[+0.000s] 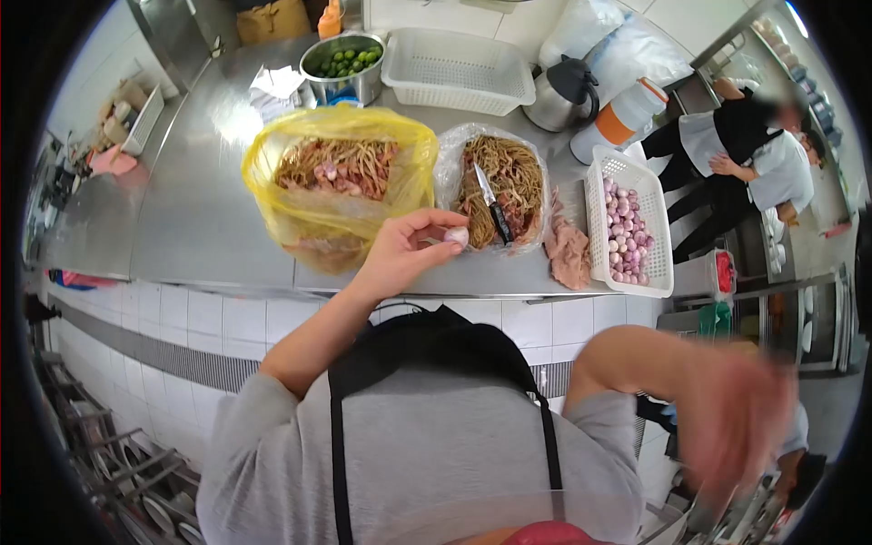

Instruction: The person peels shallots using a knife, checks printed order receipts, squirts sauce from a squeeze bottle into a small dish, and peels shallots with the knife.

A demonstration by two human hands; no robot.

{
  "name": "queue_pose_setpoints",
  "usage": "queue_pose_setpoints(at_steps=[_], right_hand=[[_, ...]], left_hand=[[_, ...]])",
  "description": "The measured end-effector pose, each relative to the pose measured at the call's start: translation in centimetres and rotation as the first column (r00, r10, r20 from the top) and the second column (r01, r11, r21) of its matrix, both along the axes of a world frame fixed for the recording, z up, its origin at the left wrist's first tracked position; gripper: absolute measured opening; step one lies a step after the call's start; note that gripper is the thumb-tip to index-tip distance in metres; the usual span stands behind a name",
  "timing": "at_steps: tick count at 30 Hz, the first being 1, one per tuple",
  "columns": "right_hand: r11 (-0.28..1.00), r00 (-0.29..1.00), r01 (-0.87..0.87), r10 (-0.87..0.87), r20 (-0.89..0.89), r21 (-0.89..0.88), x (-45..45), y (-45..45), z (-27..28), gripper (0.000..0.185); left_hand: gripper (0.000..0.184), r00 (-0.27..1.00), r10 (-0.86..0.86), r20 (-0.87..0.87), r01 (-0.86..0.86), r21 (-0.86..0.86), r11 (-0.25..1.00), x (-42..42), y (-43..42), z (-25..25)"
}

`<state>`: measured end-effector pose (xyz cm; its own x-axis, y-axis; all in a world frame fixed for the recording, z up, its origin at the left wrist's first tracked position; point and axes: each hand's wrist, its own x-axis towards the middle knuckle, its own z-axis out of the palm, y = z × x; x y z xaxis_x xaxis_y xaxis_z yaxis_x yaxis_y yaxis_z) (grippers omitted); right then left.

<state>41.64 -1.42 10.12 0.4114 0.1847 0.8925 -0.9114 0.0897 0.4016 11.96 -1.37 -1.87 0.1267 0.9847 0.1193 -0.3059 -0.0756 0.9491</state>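
Between its thumb and fingers my left hand (420, 243) holds a peeled shallot (457, 236), in front of the two bags. A knife with a black handle (498, 218) lies on a clear bag of roots and skins (516, 173). Left of it stands an open yellow bag (272, 213) with shallots and dry stalks inside. Peeled shallots (627, 227) fill part of a white basket (668, 259) at the right. My right hand (740, 409) is raised off to the lower right, smeared by motion, and its fingers cannot be made out.
Along the back of the steel table (195, 200) are a pot of limes (345, 65), an empty white basket (459, 95), a kettle (559, 98) and an orange-white jug (618, 123). Brownish skins (569, 254) lie beside the shallot basket. Other people (754, 154) stand at the right.
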Motion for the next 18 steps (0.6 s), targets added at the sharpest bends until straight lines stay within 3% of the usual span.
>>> queue_pose_setpoints(at_steps=[1, 2, 3, 5, 13, 18], right_hand=[[0.875, 0.862, 0.436, -0.474, 0.183, 0.212, 1.0, -2.1, 2.5, 0.023], [0.731, 0.717, 0.594, -0.671, 0.191, 0.337, 1.7, -4.3, 4.2, 0.023], [0.662, 0.649, 0.643, -0.738, 0.186, 0.385, 2.0, -5.6, 5.5, 0.023], [0.602, 0.577, 0.698, -0.794, 0.193, 0.389, 2.7, -7.3, 6.6, 0.023], [0.522, 0.468, 0.801, -0.852, 0.236, 0.292, 5.3, -8.3, 6.6, 0.021], [0.494, 0.449, 0.844, -0.864, 0.228, 0.21, 7.0, -8.6, 6.1, 0.021]], left_hand=[[0.031, 0.999, -0.002, -0.042, 0.0, -0.033, 0.999, 0.7, 0.1, -0.3], [0.031, 0.999, 0.023, -0.035, -0.025, -0.046, 0.999, 1.4, 0.3, -0.6], [0.03, 0.992, -0.027, -0.124, 0.019, -0.064, 0.998, 1.8, 0.5, -0.8], [0.028, 0.959, -0.068, -0.276, 0.059, -0.039, 0.997, 2.9, 1.2, -1.8], [0.028, 0.936, -0.191, -0.296, 0.17, -0.096, 0.981, 8.4, 3.7, -6.3], [0.028, 0.898, -0.259, -0.355, 0.244, -0.087, 0.966, 10.6, 5.2, -5.2]])
